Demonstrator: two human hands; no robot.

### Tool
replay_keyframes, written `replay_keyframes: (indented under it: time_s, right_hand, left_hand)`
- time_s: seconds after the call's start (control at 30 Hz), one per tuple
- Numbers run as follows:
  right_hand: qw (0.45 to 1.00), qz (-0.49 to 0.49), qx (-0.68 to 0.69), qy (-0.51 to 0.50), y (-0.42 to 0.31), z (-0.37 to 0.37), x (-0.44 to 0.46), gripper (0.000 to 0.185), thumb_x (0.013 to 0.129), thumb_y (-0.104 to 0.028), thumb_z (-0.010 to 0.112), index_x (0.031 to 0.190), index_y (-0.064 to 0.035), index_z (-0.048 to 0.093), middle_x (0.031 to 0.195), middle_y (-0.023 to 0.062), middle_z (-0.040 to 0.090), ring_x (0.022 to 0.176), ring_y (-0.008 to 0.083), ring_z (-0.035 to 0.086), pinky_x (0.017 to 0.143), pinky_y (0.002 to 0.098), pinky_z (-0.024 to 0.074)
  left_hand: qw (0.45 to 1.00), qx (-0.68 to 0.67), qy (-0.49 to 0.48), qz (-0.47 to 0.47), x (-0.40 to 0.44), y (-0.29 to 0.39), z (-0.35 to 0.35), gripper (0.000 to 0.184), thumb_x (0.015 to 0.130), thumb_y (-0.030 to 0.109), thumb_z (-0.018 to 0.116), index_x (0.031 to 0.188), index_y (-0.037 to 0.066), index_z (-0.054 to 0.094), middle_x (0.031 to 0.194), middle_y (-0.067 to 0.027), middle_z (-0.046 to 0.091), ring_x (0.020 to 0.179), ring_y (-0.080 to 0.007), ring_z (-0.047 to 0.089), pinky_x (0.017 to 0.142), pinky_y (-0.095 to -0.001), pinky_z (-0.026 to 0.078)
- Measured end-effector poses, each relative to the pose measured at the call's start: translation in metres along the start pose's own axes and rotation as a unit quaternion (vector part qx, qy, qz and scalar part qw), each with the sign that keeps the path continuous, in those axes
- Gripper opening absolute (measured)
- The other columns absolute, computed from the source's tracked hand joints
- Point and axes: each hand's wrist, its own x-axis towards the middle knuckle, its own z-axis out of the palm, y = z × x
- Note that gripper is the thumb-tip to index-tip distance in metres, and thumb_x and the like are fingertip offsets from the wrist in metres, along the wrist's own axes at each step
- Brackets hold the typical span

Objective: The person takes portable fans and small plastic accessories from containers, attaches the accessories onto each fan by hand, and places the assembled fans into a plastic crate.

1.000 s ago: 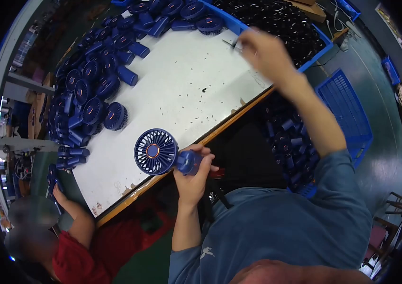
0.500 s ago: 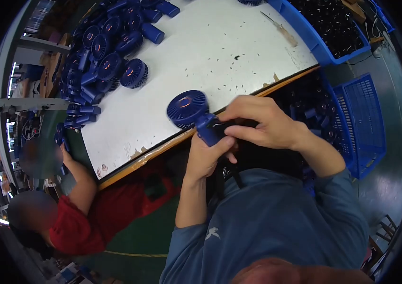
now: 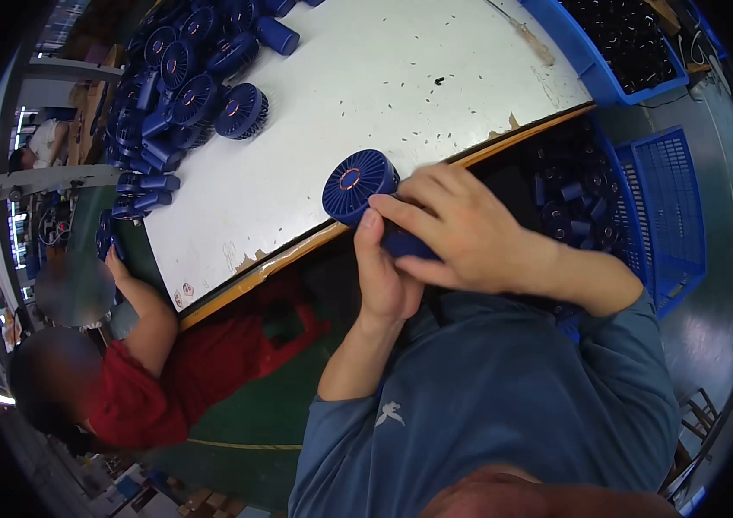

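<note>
A dark blue handheld fan [image 3: 359, 184] is held at the table's front edge, its round grille turned up and its handle mostly covered by my hands. My left hand [image 3: 385, 281] wraps the handle from below, thumb up near the fan's neck. From above, my right hand [image 3: 468, 229] closes over the handle, with its fingers pressed near the neck. Whether anything else sits under the right fingers is hidden.
Many blue fans [image 3: 196, 99] are heaped on the white table [image 3: 297, 155] at the left. A blue tray [image 3: 587, 56] of small black parts, a screwdriver [image 3: 532, 41] and a blue crate [image 3: 662, 216] are at the right. A co-worker in a red shirt [image 3: 146, 393] holds another fan at the left.
My right hand has gone from pinching a black piece beside the handle to covering the handle. The fan has turned, its grille facing up more, and shifted slightly right.
</note>
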Motion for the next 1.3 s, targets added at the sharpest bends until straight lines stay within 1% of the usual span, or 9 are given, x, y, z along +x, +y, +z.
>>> replay_keyframes:
  time_s: [0.2,0.27,0.37,0.5,0.67,0.8,0.97,1.17,1.3]
  right_hand:
    - [0.989,0.069,0.017,0.126,-0.003,0.021,-0.026,0.078,0.065,-0.014,0.073,0.131,0.0112,0.038,0.110,0.0258,0.051,0.101,0.0430,0.052,0.090,0.0494,0.0432]
    - [0.983,0.078,0.098,0.134,0.012,0.028,-0.040,0.065,0.072,-0.011,0.072,0.128,0.0063,0.045,0.109,0.0215,0.055,0.096,0.0364,0.058,0.083,0.0444,0.0484]
    - [0.766,0.312,0.558,0.072,0.009,0.030,-0.074,0.059,0.078,-0.018,0.072,0.128,0.0021,0.049,0.097,0.0032,0.057,0.087,0.0116,0.056,0.078,0.0266,0.0473]
    - [0.745,0.335,0.506,0.275,0.049,0.026,-0.135,0.061,0.077,-0.018,0.068,0.129,0.0041,0.047,0.088,0.0030,0.054,0.076,0.0117,0.054,0.068,0.0239,0.0446]
    - [0.788,0.556,0.105,0.242,0.168,0.040,-0.289,0.045,0.086,-0.023,0.064,0.122,0.0031,0.056,0.100,0.0086,0.062,0.089,0.0178,0.056,0.084,0.0304,0.0446]
    - [0.711,0.675,-0.133,0.149,0.242,0.077,-0.410,0.054,0.083,-0.029,0.068,0.121,0.0069,0.056,0.110,0.0231,0.066,0.104,0.0314,0.064,0.092,0.0369,0.0473]
    - [0.710,0.673,-0.196,0.073,0.265,0.099,-0.478,0.046,0.086,-0.031,0.069,0.112,0.0054,0.060,0.105,0.0222,0.067,0.099,0.0287,0.066,0.085,0.0369,0.0507]
    - [0.808,0.535,0.098,0.226,0.158,0.035,-0.296,0.030,0.095,-0.015,0.062,0.118,0.0032,0.061,0.109,0.0108,0.067,0.101,0.0172,0.063,0.090,0.0289,0.0480]
    - [0.839,0.404,0.325,0.163,0.060,0.029,-0.130,0.037,0.092,-0.007,0.061,0.128,-0.0014,0.056,0.112,0.0113,0.065,0.099,0.0151,0.062,0.090,0.0284,0.0494]
  left_hand:
    - [0.943,0.327,-0.051,-0.042,0.006,-0.003,0.001,0.044,0.097,0.033,0.046,0.127,0.000,0.052,0.115,-0.0082,0.061,0.107,-0.0180,0.058,0.094,-0.0342,0.045]
    - [0.799,0.568,-0.168,0.108,0.013,-0.002,0.006,0.072,0.091,0.031,0.061,0.144,-0.007,0.029,0.142,-0.0299,0.037,0.132,-0.0432,0.038,0.110,-0.0468,0.031]
    - [0.667,0.676,-0.182,0.256,0.020,0.037,0.024,0.106,0.081,0.042,0.071,0.148,-0.012,0.010,0.152,-0.0402,0.007,0.144,-0.0516,0.011,0.118,-0.0463,0.017]
    - [0.604,0.689,0.170,0.362,0.066,0.159,-0.068,0.075,0.090,0.033,0.066,0.143,-0.009,0.032,0.146,-0.0282,0.038,0.139,-0.0368,0.033,0.117,-0.0414,0.023]
    - [0.644,0.531,0.389,0.389,0.104,0.316,-0.273,0.061,0.089,0.037,0.066,0.123,-0.012,0.051,0.116,-0.0195,0.064,0.106,-0.0271,0.062,0.091,-0.0374,0.046]
    - [0.596,0.514,0.565,0.248,0.118,0.346,-0.324,0.054,0.086,0.036,0.071,0.110,-0.012,0.061,0.107,-0.0217,0.068,0.097,-0.0281,0.066,0.087,-0.0355,0.048]
    - [0.706,0.395,0.521,0.272,0.113,0.342,-0.286,0.037,0.079,0.021,0.077,0.097,-0.008,0.064,0.087,-0.0131,0.067,0.080,-0.0239,0.066,0.074,-0.0347,0.051]
    - [0.863,0.207,0.295,0.354,0.036,0.267,-0.189,0.023,0.082,0.005,0.070,0.099,-0.001,0.056,0.083,-0.0065,0.059,0.071,-0.0165,0.062,0.062,-0.0278,0.053]
    - [0.902,0.166,0.179,0.356,0.012,0.111,-0.089,0.046,0.086,0.012,0.068,0.126,-0.003,0.050,0.112,-0.0125,0.060,0.093,-0.0219,0.064,0.083,-0.0333,0.055]
